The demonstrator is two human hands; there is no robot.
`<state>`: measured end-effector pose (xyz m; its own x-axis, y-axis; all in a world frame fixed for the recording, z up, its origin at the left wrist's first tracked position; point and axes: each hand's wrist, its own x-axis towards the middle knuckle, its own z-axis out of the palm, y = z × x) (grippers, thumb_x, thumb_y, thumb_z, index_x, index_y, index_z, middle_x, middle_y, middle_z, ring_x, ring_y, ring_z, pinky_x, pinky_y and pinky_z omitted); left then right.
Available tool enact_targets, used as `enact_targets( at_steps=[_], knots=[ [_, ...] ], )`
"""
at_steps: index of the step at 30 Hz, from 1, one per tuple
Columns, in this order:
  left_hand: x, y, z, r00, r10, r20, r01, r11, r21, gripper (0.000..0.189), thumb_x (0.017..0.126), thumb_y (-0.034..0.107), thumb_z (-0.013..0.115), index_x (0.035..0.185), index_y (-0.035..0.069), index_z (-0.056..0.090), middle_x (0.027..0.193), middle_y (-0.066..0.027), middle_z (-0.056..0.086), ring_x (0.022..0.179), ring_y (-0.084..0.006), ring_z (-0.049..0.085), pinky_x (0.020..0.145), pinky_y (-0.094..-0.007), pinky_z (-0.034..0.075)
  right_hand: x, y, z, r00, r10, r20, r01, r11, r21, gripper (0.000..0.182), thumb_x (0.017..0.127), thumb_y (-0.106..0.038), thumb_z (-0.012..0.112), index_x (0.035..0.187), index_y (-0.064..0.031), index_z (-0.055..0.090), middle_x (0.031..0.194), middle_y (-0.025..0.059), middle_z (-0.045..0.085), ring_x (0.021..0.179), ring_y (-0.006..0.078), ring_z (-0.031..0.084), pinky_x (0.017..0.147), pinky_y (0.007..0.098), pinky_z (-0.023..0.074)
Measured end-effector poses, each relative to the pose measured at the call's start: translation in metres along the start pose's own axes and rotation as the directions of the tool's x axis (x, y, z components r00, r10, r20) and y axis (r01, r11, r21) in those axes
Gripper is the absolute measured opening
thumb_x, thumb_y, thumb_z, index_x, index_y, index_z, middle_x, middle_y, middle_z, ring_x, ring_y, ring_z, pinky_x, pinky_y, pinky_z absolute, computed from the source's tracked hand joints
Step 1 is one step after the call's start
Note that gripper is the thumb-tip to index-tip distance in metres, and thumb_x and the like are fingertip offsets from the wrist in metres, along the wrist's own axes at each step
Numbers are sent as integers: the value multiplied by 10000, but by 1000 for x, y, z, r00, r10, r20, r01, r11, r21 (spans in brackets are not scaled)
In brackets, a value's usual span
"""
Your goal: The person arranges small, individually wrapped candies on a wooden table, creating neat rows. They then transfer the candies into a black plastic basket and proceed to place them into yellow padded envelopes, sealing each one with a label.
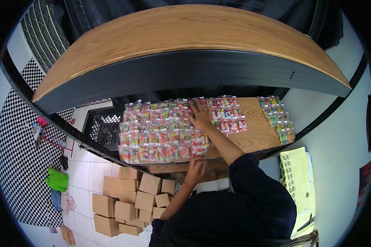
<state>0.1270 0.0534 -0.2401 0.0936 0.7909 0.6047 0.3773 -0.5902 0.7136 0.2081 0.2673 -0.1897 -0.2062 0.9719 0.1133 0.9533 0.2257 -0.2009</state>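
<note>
Rows of small clear plastic packets with colourful contents cover the left and middle of a wood-grain shelf. What the packets hold is too small to name surely. My right hand reaches over the rows with its fingers spread, palm down on or just above the packets towards the back. At the shelf's front edge is my left hand, fingers bent, close against a red-and-clear packet in the front row. Whether those fingers pinch its lower edge is hard to see.
Another group of packets lies at the shelf's right end. Above runs a higher wooden shelf with a black beam. A black plastic crate stands at left. Cardboard boxes are stacked on the floor, and yellow sheets are at right.
</note>
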Motion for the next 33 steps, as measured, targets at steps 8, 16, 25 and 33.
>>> enact_targets(
  at_steps=[8,16,25,33],
  knots=[
    [9,6,0,1000,-8,7,8,1000,23,203,683,-94,599,847,6,533,935,-137,491,957,-304,509,819,-364,431,-1,34,4,990,138,-2,-138,990,8,656,822,-603,295,1363,-236,253,1443,108,110,1322,364,16,1023,565,-30],
    [11,5,-1,999,-39,16,38,998,58,196,695,-58,605,861,14,531,923,-150,513,920,-311,519,783,-380,435,-5,48,-2,982,151,-111,-146,988,52,676,814,-618,294,1363,-226,252,1441,115,113,1321,360,28,1016,581,-14],
    [10,7,-3,996,-59,60,59,998,4,222,689,-92,586,887,-3,536,954,-149,478,941,-304,500,800,-349,429,-16,106,-24,946,321,37,-321,947,5,730,793,-660,262,1380,-232,197,1448,121,63,1325,351,-38,1016,565,-43],
    [12,8,-2,995,-48,84,44,998,52,187,699,-79,584,861,-1,534,938,-143,480,933,-301,502,800,-349,423,-14,109,-13,962,269,-47,-267,963,43,725,801,-643,282,1376,-206,212,1440,154,78,1320,370,-31,1002,585,-63]
  ],
)
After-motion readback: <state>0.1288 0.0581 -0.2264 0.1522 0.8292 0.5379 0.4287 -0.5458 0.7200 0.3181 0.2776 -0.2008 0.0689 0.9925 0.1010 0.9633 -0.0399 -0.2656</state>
